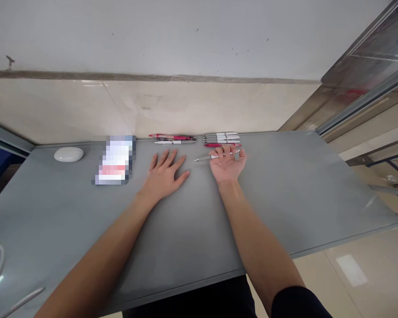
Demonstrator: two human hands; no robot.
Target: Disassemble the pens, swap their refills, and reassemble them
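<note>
My left hand (164, 175) lies flat, palm down, on the grey table, its fingers spread and nothing held. Palm up, my right hand (228, 164) has its fingers curled over a white and grey pen (203, 158), whose tip points left. Just beyond that hand lies a red pen (219, 145), and behind it several white pens (220, 137) are lined up side by side. Past my left fingertips, a white and grey pen (175, 142) rests in front of some red pens (172, 137).
A phone with a blurred screen (114, 161) lies on the grey table (192, 234) left of my left hand. Farther left sits a white rounded object (68, 154). The wall (185, 106) borders the far edge. A white cable (1, 260) shows at lower left.
</note>
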